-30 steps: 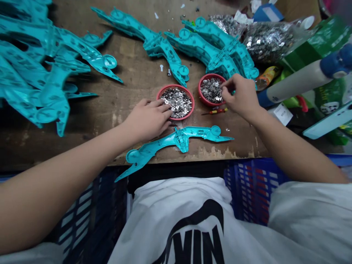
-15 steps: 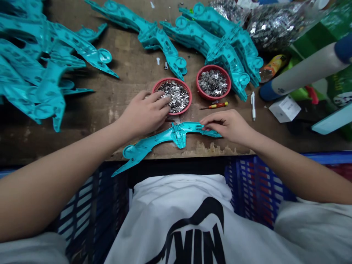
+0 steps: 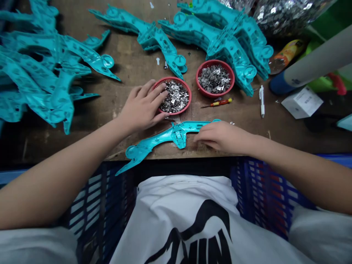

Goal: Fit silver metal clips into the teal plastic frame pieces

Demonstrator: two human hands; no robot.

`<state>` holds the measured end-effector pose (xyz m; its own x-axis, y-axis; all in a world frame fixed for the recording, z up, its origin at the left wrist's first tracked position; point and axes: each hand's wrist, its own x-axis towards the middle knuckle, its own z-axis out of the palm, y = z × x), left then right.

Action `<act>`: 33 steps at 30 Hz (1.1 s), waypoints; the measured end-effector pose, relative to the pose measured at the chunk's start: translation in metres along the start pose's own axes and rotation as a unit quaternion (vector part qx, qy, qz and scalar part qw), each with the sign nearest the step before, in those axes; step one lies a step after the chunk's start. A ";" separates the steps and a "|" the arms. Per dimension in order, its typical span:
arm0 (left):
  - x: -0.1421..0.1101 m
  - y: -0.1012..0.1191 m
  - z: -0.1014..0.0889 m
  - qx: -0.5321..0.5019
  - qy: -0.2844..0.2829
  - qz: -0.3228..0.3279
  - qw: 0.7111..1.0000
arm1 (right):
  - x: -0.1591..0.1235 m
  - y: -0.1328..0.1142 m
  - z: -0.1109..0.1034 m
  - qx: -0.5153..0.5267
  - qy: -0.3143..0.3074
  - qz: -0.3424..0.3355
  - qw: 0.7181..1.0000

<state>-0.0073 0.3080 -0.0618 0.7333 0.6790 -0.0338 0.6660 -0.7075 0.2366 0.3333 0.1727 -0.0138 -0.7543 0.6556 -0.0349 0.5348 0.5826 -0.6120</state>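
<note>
A teal plastic part (image 3: 179,135), long and bent with a round disc at its left end, lies near the table's front edge. My left hand (image 3: 144,106) rests with fingers spread over the left rim of a red basket (image 3: 189,96), which is full of small shiny metal pieces (image 3: 176,97). My right hand (image 3: 220,135) covers part of the teal part's right end. Its fingers are curled together and point left, close to the table; whatever they hold, if anything, is hidden. Small metal bits (image 3: 232,123) show just behind the right hand.
A second red bowl (image 3: 233,82) of metal pieces stands behind a red-yellow screwdriver (image 3: 220,103). Teal parts are heaped (image 3: 41,73) at left and lie along the back (image 3: 214,36). At right are a white pen (image 3: 261,102), a white box (image 3: 302,102) and a thick tube (image 3: 310,62).
My right hand has gone from a fingertip pinch at the teal part's right end to a lower, curled pose across it. My left hand stays at the basket. The view has shifted slightly.
</note>
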 end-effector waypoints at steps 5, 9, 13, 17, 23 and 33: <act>-0.004 0.004 0.006 0.010 -0.007 -0.015 1.000 | 0.003 -0.010 0.001 -0.048 -0.058 -0.050 0.996; -0.003 0.012 0.005 0.009 0.027 -0.039 0.999 | 0.005 -0.019 -0.004 -0.103 -0.079 -0.050 0.990; 0.022 0.008 -0.007 0.023 0.057 -0.097 0.993 | 0.005 -0.028 -0.013 -0.139 -0.099 -0.051 0.984; 0.056 0.003 -0.018 0.075 0.022 -0.110 0.991 | 0.007 -0.035 -0.017 -0.169 -0.116 -0.046 0.978; 0.078 0.000 -0.015 0.115 -0.029 -0.123 0.985 | 0.009 -0.043 -0.019 -0.193 -0.125 -0.056 0.972; 0.074 -0.008 -0.017 0.127 -0.048 -0.106 0.985 | 0.011 -0.060 -0.026 -0.246 -0.142 -0.060 0.957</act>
<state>0.0392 0.3674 -0.0494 0.5750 0.8040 -0.1512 0.8098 -0.5857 -0.0350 0.3030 0.1574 0.0424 -0.8570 0.4534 -0.2448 0.4998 0.8470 -0.1810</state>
